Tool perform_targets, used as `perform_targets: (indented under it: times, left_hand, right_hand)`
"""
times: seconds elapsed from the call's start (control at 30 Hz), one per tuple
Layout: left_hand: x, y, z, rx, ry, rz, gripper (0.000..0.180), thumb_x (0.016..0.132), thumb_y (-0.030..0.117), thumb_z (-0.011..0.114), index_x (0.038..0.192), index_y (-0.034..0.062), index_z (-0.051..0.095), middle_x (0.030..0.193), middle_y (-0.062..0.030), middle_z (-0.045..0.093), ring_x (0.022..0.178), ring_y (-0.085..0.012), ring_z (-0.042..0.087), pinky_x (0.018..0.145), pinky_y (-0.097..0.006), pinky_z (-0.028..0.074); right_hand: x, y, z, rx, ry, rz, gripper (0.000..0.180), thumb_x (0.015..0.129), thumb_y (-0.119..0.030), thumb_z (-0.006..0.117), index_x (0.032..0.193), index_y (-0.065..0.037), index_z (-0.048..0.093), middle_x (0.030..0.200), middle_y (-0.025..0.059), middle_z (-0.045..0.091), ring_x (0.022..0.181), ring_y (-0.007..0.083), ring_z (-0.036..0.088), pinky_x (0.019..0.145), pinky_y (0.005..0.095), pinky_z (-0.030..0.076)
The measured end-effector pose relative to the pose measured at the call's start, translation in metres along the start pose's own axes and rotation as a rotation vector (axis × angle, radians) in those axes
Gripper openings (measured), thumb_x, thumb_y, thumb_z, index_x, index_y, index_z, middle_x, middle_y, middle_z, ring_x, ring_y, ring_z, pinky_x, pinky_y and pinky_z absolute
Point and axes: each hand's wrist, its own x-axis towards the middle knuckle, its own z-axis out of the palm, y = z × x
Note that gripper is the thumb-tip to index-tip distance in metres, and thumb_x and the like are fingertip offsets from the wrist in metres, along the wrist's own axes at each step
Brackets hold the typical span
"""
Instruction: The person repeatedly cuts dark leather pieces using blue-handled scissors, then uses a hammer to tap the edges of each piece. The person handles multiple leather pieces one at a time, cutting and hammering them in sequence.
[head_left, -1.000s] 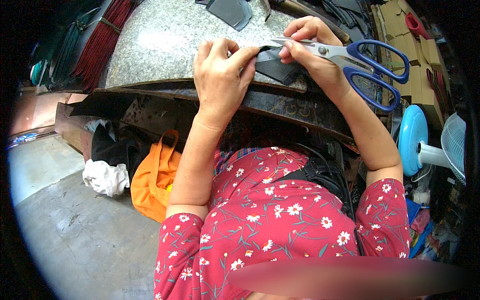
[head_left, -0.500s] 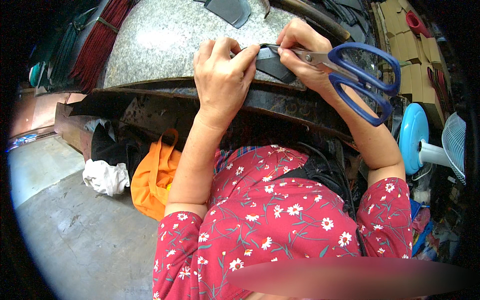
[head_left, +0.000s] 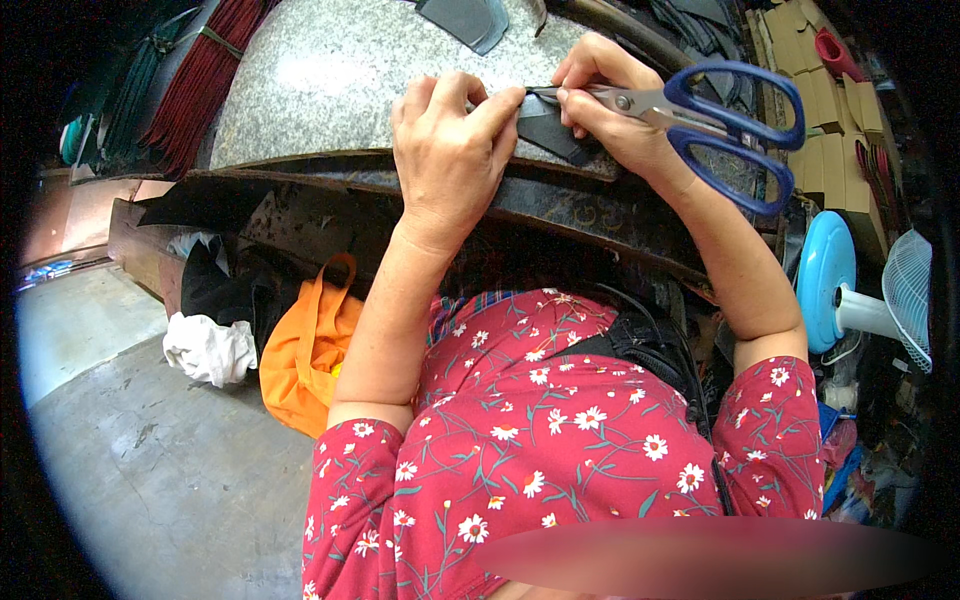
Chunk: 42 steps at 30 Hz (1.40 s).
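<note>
Scissors (head_left: 652, 107) are turned relative to the frame half a second earlier: the handle loops now sit higher in the view, while the left hand (head_left: 450, 140) remains in nearly the same position on the work. Grey concrete floor (head_left: 180, 470) extends at the lower left. The tabletop (head_left: 330, 110), speckled grey with a dark front edge, spans the upper part of the view. A bundle of dark red strands (head_left: 205, 95), tied with a band, lies at its left side. An orange bag (head_left: 305, 360) rests below, beside the left forearm; a white cloth (head_left: 210, 350) lies just left of the bag. A fan with a light blue base (head_left: 825, 280) is located right of the right forearm.

Both hands are positioned over the near edge of the tabletop. The left hand is closed in a pinch, thumb and fingers gripping the left end of a dark flat piece (head_left: 548, 130). The right hand (head_left: 605, 100) grips the scissors by the blade section; the two blue loops are free of the fingers and project to the right beside the wrist. The blades point left, along the upper edge of the dark flat piece, between the two hands. Their tips are too obscured to tell whether they are parted.
</note>
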Motion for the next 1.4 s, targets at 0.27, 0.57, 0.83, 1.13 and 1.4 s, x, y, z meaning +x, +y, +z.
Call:
perform_targets:
  times: [0.27,0.57,0.83,1.13,1.4]
  left_hand:
    - [-0.004,-0.003,0.000,-0.017,0.069,-0.051,0.014,0.078,0.026,0.075,0.092,0.0226,0.073,0.090,0.0038,0.061,0.100,-0.0227,0.054,0.091,-0.044,0.034]
    - [-0.006,-0.003,0.003,-0.018,0.082,-0.020,0.009,0.078,0.024,0.075,0.086,0.0204,0.071,0.086,0.0022,0.059,0.095,-0.0226,0.053,0.091,-0.044,0.034]
    - [-0.006,-0.002,0.004,-0.004,0.092,0.000,0.009,0.078,0.023,0.074,0.084,0.0191,0.070,0.084,0.0008,0.056,0.093,-0.0236,0.052,0.089,-0.044,0.036]
    - [-0.005,-0.002,0.006,-0.004,0.109,0.029,0.009,0.078,0.022,0.074,0.082,0.0182,0.067,0.083,0.0010,0.055,0.091,-0.0233,0.051,0.086,-0.043,0.036]
    - [-0.005,-0.002,0.006,-0.015,0.123,0.036,0.009,0.078,0.022,0.074,0.083,0.0183,0.068,0.082,0.0012,0.055,0.091,-0.0230,0.052,0.086,-0.043,0.036]
  right_hand:
    - [0.011,-0.005,0.005,-0.078,0.030,0.124,0.004,0.086,0.000,0.058,0.087,-0.004,0.056,0.073,-0.0013,0.056,0.061,0.0041,0.054,0.053,0.0204,0.045]
    - [-0.002,0.000,0.005,0.233,0.100,0.007,0.004,0.094,0.001,0.055,0.094,-0.001,0.052,0.099,0.0090,0.058,0.072,0.0094,0.060,0.060,0.0221,0.051]
    - [-0.001,-0.007,0.007,0.146,0.050,0.062,0.003,0.093,0.000,0.057,0.092,-0.002,0.054,0.098,0.0075,0.058,0.073,0.0092,0.061,0.061,0.0221,0.051]
    - [0.005,-0.002,0.010,-0.307,0.045,-0.250,0.010,0.086,0.006,0.061,0.085,-0.002,0.055,0.088,0.0047,0.059,0.070,0.0086,0.057,0.061,0.0221,0.046]
    - [0.000,0.002,0.005,0.233,0.038,0.025,0.003,0.094,0.000,0.056,0.092,-0.002,0.054,0.099,0.0076,0.058,0.072,0.0089,0.060,0.061,0.0220,0.051]
